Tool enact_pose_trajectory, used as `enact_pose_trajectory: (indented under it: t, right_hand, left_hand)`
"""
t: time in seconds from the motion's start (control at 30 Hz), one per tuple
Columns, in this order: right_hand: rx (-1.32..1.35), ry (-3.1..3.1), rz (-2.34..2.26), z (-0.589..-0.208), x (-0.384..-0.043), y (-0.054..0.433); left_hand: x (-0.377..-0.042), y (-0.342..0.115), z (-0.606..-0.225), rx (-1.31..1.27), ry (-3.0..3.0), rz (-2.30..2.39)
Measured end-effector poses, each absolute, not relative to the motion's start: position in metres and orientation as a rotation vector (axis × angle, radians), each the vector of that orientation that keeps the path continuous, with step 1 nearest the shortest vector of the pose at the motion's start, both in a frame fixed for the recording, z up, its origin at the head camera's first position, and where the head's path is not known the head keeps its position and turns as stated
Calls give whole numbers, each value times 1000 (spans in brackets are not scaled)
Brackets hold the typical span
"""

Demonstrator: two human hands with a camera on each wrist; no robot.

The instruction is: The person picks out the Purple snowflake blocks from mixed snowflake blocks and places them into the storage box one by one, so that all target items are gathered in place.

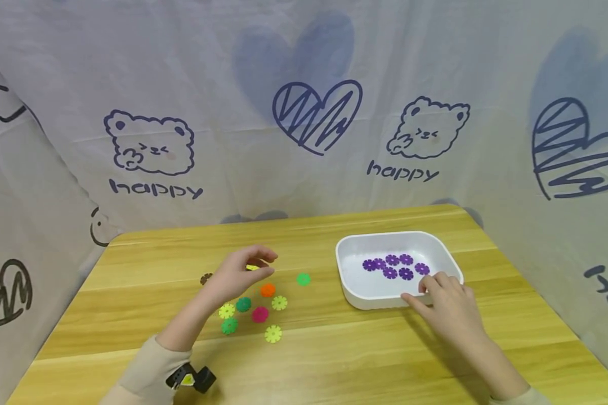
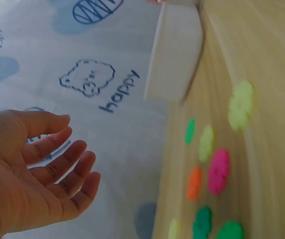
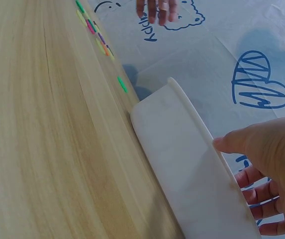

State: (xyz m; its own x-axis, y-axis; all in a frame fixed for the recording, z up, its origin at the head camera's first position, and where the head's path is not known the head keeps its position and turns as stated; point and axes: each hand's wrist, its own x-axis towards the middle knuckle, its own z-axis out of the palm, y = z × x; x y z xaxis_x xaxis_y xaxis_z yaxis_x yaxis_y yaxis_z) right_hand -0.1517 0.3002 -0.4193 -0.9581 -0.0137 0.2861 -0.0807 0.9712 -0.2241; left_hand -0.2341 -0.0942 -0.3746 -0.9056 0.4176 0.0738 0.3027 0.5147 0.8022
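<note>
My left hand [image 1: 240,273] is raised over the left group of flower-shaped plastic discs, its fingers loosely bent. Nothing shows between its thumb and fingers in the left wrist view. Beneath and around it lie an orange disc [image 1: 268,290], a pink disc [image 1: 260,314], a dark green disc [image 1: 243,304] and several yellow and green ones. My right hand [image 1: 448,301] holds the front rim of a white plastic tray [image 1: 375,302] near its right corner, thumb outside and fingers over the inner side. Several purple discs [image 1: 406,274] lie inside the tray.
The wooden table [image 1: 334,360] carries everything. A light green disc [image 1: 303,279] lies between the group and the tray; a brown disc [image 1: 206,278] sits at the far left, partly behind the left hand. A printed cloth [image 1: 223,84] hangs behind the table and at both sides.
</note>
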Motion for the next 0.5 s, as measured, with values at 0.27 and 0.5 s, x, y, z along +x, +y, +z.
enact_pose_trajectory:
  t: [0.27, 0.5]
  right_hand:
    - [69, -2831, 344, -419, -152, 300]
    - [66, -2830, 340, -419, -151, 300]
  left_hand:
    - [-242, -137, -406, 548, 2704, 1367]
    - [-259, -162, -428, 404, 2668, 1418]
